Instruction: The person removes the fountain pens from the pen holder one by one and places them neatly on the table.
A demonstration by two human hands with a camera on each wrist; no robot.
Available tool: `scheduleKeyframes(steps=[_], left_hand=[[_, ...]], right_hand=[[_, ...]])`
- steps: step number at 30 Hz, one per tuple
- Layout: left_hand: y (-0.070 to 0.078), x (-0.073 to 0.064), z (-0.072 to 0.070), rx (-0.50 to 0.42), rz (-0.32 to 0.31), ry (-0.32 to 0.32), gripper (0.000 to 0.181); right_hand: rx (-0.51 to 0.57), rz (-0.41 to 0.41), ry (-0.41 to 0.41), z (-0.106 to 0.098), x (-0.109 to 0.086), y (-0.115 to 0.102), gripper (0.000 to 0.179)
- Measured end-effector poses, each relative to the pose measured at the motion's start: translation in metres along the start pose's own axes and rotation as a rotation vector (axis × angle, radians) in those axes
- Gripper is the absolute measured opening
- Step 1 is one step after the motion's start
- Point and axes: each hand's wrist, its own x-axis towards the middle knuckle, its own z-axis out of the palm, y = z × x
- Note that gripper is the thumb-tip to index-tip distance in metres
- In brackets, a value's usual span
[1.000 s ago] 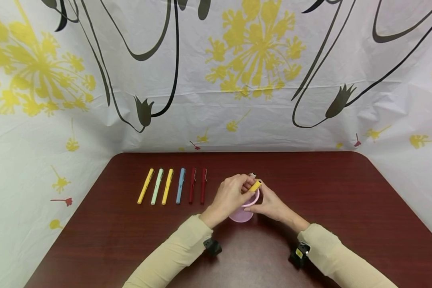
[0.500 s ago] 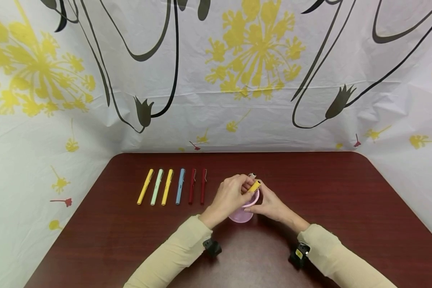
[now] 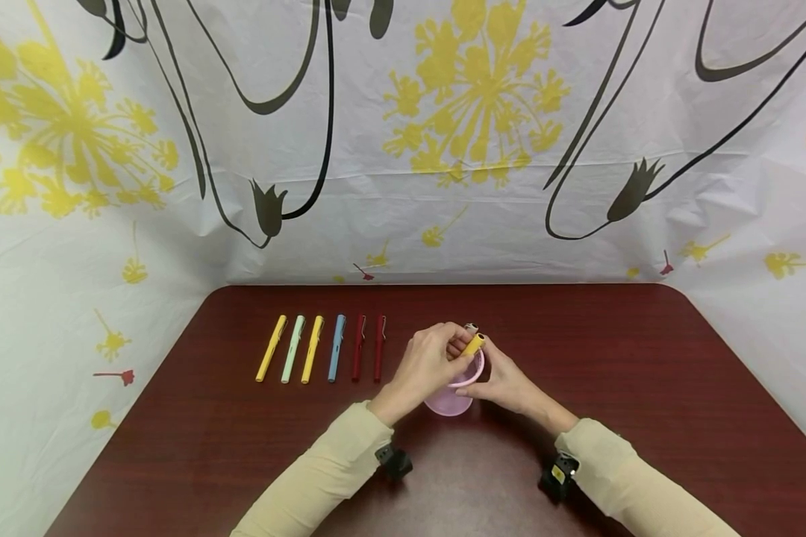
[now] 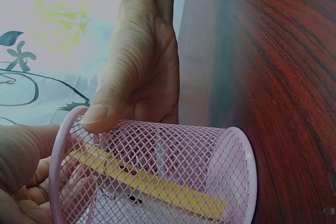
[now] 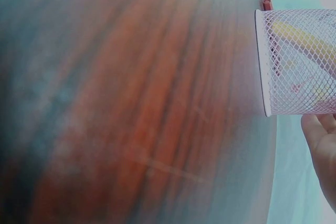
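Observation:
A pink mesh pen cup (image 3: 451, 403) stands on the table in the head view. My right hand (image 3: 505, 379) grips its far right side near the rim, with the thumb along the front. Over the rim, my left hand (image 3: 435, 356) pinches the upper end of a yellow pen (image 3: 473, 344). Through the mesh in the left wrist view, that yellow pen (image 4: 157, 187) lies slanted inside the cup, its lower end near the base. Beside it is a whitish pen (image 4: 144, 203), whose top (image 3: 471, 327) shows behind my left fingers. The right wrist view shows the cup (image 5: 302, 61) with my right hand (image 5: 324, 148) against it.
Left of the cup lies a row of pens: a yellow pen (image 3: 272, 348), a pale green pen (image 3: 292, 348), another yellow pen (image 3: 312, 349), a blue pen (image 3: 336, 347) and two dark red pens (image 3: 359, 347). A patterned cloth (image 3: 403, 149) hangs behind the dark table (image 3: 578, 335).
My left hand and the yellow pen's top have shifted very slightly left. The cup's base has edged a little left. My right hand keeps its hold; the row of pens is unchanged.

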Motion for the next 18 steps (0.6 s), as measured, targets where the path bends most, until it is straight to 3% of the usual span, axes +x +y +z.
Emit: scheduleKeyframes(steps=[11,18], left_hand=[[-0.001,0.001,-0.006,-0.142,0.0,0.077,0.018],[-0.003,0.003,-0.011,-0.25,-0.023,0.111,0.018]], right_hand=[[-0.091,0.027,0.024,0.001,0.0,-0.003,0.083],[-0.06,0.014,0.024,0.0,0.001,-0.002,0.077]])
